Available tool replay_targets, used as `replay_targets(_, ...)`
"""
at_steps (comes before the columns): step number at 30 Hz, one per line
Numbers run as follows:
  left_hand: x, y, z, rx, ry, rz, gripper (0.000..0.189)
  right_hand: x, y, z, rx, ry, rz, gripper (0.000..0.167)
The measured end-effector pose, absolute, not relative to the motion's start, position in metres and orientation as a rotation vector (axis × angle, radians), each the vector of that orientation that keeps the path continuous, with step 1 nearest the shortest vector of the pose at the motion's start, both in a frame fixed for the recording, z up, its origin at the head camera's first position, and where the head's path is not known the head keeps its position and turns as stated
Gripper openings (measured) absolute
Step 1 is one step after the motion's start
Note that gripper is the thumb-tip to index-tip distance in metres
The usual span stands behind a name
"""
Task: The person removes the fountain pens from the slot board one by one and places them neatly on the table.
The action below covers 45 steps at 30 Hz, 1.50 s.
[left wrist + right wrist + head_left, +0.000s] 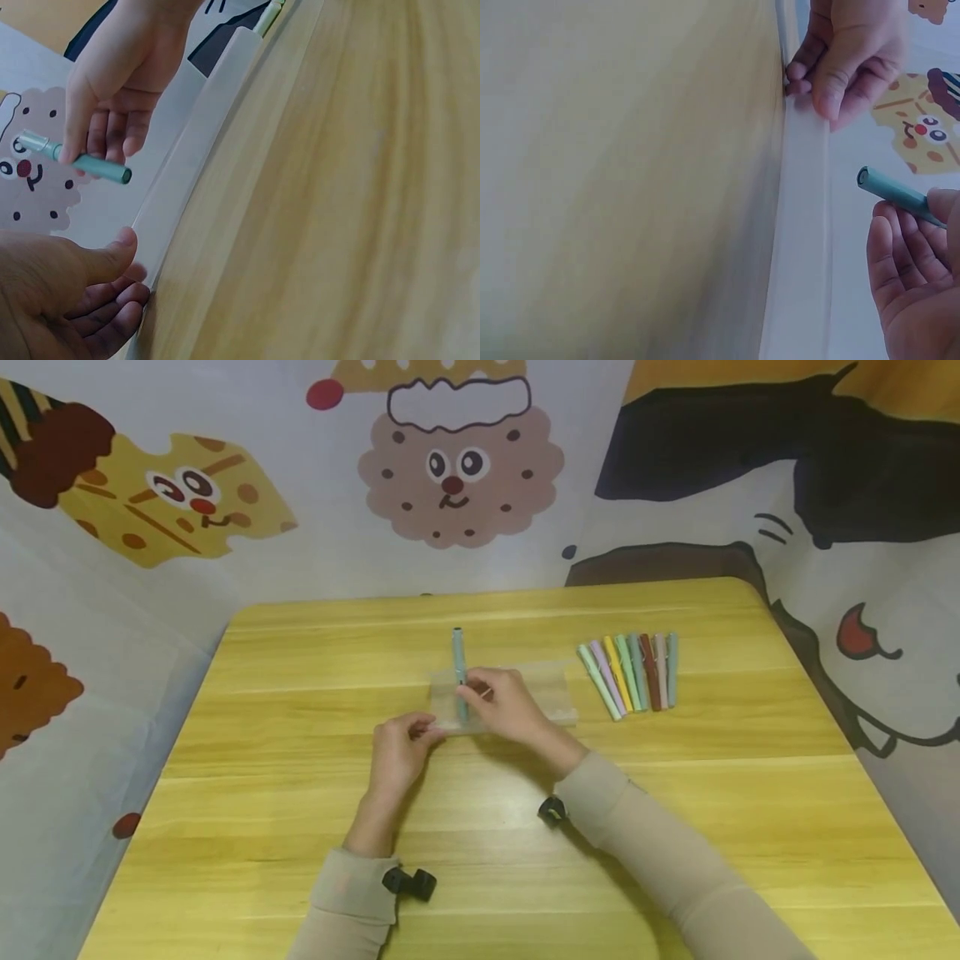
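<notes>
A teal pen [459, 652] is pinched between the thumb and fingers of my right hand [510, 703], over the left part of a clear, shallow tray [551, 695]. In the left wrist view the pen [105, 166] lies tilted across the fingers, above the level of the tray's pale front wall [199, 124]. My left hand [397, 753] grips the tray's front left corner; in the right wrist view its thumb [830, 97] presses on the wall's upper edge, with fingertips below.
To the right of the tray several pens [630, 672] lie side by side in a row, in green, purple, yellow, brown and grey-blue. The wooden table [262, 793] reaches back to a cartoon-printed cloth [315, 560]. A small black device [553, 811] sits at the right cuff.
</notes>
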<state>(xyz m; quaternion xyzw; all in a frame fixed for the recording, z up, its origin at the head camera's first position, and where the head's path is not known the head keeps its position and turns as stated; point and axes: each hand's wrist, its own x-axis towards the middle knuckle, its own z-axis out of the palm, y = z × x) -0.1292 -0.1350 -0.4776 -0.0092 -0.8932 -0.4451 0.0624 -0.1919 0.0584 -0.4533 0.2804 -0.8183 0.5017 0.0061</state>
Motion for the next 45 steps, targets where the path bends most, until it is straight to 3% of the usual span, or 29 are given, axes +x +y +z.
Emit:
replay_targets(25, -0.127, -0.134, -0.478, 0.013, -2.686, -1.371, 0.022, -0.195, 0.117, -0.454, 0.936, -2.46, 1.495, 0.013)
replay_targets(45, -0.127, -0.133, -0.478, -0.022, -2.678, -1.349, 0.022, -0.191, 0.165, -0.455, 0.676, -2.622, 1.363, 0.017)
